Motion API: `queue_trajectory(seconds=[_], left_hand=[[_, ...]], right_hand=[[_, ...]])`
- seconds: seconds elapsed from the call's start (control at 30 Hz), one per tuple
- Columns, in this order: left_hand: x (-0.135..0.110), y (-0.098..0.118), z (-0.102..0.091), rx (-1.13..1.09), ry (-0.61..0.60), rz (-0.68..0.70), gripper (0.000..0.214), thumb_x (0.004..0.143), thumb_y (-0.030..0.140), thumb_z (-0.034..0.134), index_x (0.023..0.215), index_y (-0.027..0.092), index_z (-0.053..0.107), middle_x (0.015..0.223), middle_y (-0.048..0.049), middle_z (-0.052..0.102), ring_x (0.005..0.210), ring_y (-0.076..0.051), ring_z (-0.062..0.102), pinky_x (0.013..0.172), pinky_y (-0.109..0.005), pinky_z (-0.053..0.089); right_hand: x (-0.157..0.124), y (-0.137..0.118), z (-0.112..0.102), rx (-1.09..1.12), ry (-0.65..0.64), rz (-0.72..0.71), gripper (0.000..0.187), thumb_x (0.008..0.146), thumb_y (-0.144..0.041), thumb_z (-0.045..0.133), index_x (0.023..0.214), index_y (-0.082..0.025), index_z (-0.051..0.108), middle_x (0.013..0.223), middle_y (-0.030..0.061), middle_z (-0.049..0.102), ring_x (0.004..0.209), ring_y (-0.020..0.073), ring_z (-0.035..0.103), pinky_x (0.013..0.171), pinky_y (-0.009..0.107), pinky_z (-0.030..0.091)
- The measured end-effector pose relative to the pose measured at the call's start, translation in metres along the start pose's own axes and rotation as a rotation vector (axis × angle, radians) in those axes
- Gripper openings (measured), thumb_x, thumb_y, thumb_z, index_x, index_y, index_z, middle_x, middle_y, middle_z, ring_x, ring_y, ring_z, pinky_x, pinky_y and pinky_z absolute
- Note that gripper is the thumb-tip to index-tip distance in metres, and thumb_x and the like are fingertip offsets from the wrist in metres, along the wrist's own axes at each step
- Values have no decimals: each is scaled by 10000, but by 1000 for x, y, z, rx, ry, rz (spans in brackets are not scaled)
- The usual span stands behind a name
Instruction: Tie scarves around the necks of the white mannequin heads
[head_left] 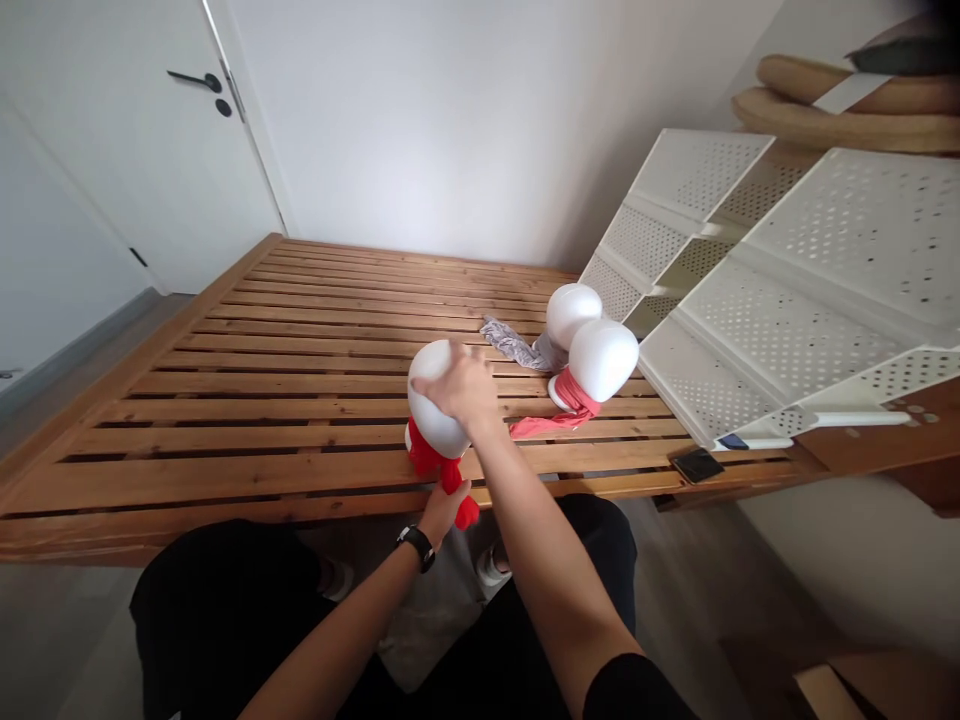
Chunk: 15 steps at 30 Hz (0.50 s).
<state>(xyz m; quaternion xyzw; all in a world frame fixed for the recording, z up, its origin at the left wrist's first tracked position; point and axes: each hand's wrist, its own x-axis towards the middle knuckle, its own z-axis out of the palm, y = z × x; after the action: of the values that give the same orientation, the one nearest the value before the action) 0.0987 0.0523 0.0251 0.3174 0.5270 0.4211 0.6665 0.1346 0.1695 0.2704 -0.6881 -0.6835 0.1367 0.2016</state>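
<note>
One white head (433,425) touches the right grip (463,384); left grip (441,510) holds red cloth (423,454).

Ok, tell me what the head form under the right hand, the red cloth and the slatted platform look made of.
Head form: probably plastic or coated foam; smooth, white, with a soft sheen.
Red cloth: fabric, likely matt, weave unclear; it bunches into soft folds.
Slatted platform: wood, perhaps lightly varnished; the brown slats show grain.

Head cam — looks fwd & down, slatted bench (300,436) nr — wall (480,120) at back.
</note>
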Motion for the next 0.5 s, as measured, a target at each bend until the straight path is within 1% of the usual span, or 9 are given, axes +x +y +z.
queue_trajectory(seconds=[0.03,0.1,0.17,0.23,0.3,0.37,0.4,0.43,0.5], left_hand=[[-1,0,1,-2,-17,-21,609,816,600,784,1207,160,626,1059,-134,728,872,-226,682,709,-313,530],[-2,2,2,26,-37,-71,792,718,569,866,1344,190,563,1218,-155,706,894,-214,695,726,-301,537],[-4,3,-1,106,-34,-81,939,708,530,874,1491,236,448,1429,-190,603,907,-190,695,752,-301,550],[-5,4,-10,239,-7,-6,941,763,512,823,1552,243,386,1515,-215,521,893,-168,684,793,-323,566],[-6,6,-28,379,23,137,817,833,504,744,1527,204,434,1497,-213,525,901,-170,681,882,-371,576],[-9,9,-53,508,61,256,676,890,499,663,1464,177,508,1460,-197,543,924,-185,687,989,-429,559],[-11,12,-66,562,81,298,621,914,495,625,1436,172,534,1453,-190,544,936,-193,693,1029,-451,544],[-14,15,-79,606,102,326,582,931,490,595,1415,170,553,1445,-186,545,941,-199,699,1056,-466,533],[-21,20,-102,668,137,348,538,951,480,559,1386,165,573,1425,-181,552,935,-207,710,1070,-481,528]], right_hand=[[1,16,-14,0,33,-19,1047,721,-696,758,1595,-241,402,1480,195,491,1369,416,490,1089,583,468],[2,55,-50,-5,113,-54,1066,726,-719,743,1597,-203,408,1464,198,518,1369,389,514,1138,548,452],[0,101,-91,-33,201,-51,1092,724,-742,738,1597,-171,413,1467,208,523,1343,381,547,1152,535,455],[-5,150,-134,-107,280,-46,1110,716,-767,747,1585,-153,430,1486,220,511,1344,390,550,1166,527,450],[-11,199,-169,-202,326,0,1073,726,-789,737,1569,-189,456,1464,204,531,1349,396,546,1166,527,449],[-14,244,-191,-273,316,56,1073,707,-800,754,1559,-209,477,1434,205,547,1325,413,561,1129,534,472],[-13,265,-196,-294,308,99,1088,695,-805,762,1562,-212,478,1432,214,545,1298,420,578,1102,541,486],[-12,283,-198,-307,292,138,1103,690,-811,761,1569,-210,473,1434,223,540,1275,425,592,1077,545,497],[-6,313,-194,-317,254,192,1112,700,-818,741,1579,-194,465,1432,236,542,1252,425,608,1047,537,506]])
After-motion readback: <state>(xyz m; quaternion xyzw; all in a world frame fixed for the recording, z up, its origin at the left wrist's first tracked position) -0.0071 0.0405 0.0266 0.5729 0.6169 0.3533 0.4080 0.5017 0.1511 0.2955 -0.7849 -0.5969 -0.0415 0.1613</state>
